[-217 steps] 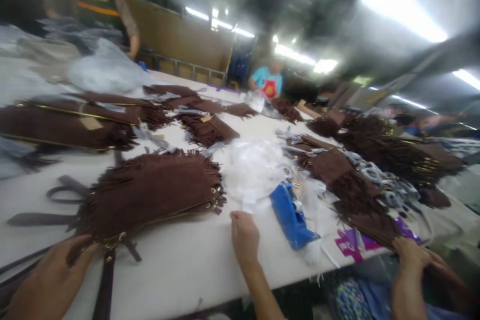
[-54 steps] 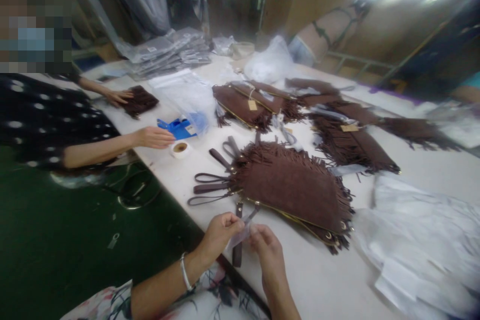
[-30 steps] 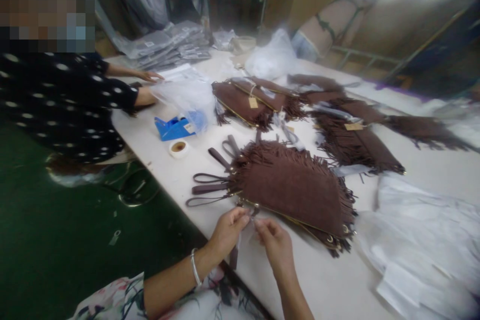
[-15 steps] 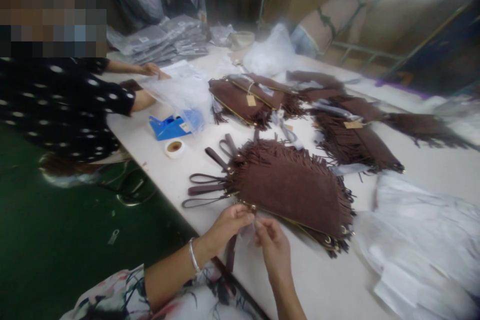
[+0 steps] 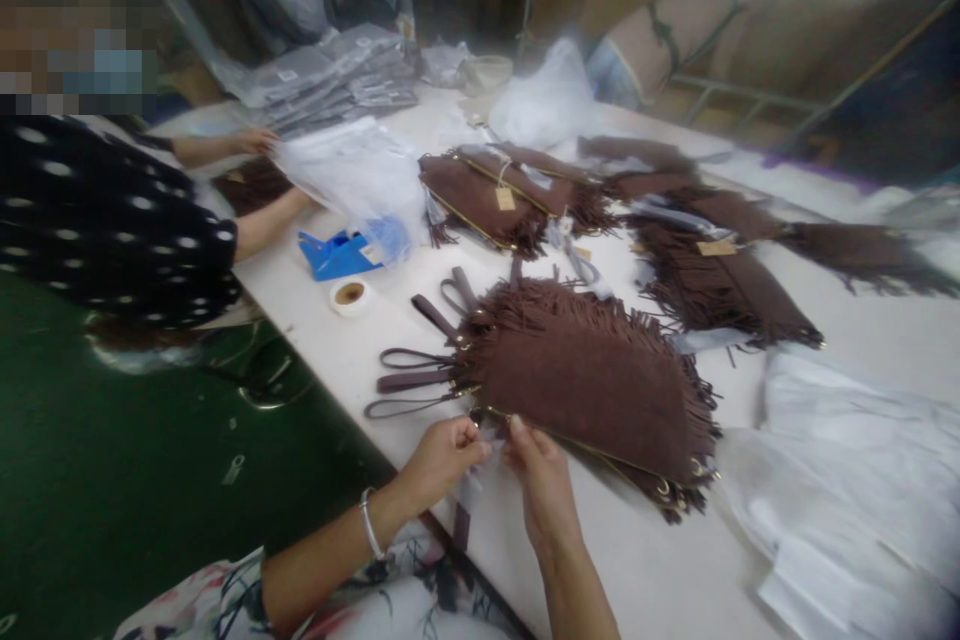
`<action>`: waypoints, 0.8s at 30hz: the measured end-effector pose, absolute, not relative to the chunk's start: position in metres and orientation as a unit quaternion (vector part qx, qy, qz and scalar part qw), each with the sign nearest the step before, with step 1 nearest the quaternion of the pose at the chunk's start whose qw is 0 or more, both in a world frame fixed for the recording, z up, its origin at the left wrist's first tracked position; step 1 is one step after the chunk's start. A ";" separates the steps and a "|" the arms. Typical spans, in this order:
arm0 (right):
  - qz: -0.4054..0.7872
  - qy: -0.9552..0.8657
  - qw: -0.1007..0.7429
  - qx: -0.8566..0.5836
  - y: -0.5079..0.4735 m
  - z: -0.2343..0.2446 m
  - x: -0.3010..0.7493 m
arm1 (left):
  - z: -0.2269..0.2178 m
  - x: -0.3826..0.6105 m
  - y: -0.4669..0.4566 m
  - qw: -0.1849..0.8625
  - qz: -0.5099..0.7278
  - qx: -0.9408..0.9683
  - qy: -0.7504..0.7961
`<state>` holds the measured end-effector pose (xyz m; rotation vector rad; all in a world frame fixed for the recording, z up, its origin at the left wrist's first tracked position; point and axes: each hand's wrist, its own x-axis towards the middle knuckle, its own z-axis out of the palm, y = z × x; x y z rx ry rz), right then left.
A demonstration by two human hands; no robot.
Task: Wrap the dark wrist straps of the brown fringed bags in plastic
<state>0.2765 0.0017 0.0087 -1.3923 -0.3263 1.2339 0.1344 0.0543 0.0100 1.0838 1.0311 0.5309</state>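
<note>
A stack of dark brown fringed pouches [image 5: 585,380] with gold zips lies in front of me, and several loop wrist straps [image 5: 412,357] stick out on its left side. At the stack's near left corner my left hand [image 5: 439,460] is closed in a pinch on a small piece of clear plastic [image 5: 492,442]. Close beside it, my right hand [image 5: 544,480] is closed with its thumb at the top pouch's zip edge; what its fingertips hold is hidden. A brown strap [image 5: 461,523] hangs below my hands at the table edge.
A blue tape dispenser [image 5: 337,255] and a tape roll [image 5: 349,297] are at the left. Behind lie more tagged pouches [image 5: 487,195]. Clear plastic bags [image 5: 847,480] cover the right side. A co-worker in a dotted top [image 5: 112,220] handles a plastic bag [image 5: 352,165].
My left hand has shifted slightly left and down, away from the zip corner. My right thumb has moved up to the pouch edge. The co-worker's hands have drawn further left.
</note>
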 end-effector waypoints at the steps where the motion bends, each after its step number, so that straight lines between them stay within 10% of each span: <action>1: 0.543 -0.112 0.600 -0.576 0.004 0.008 0.275 | 0.011 0.133 0.054 0.699 0.243 0.488 0.462; 24: 0.506 -0.177 0.595 -0.599 -0.003 0.015 0.277 | 0.020 0.153 0.045 0.605 0.289 0.540 0.509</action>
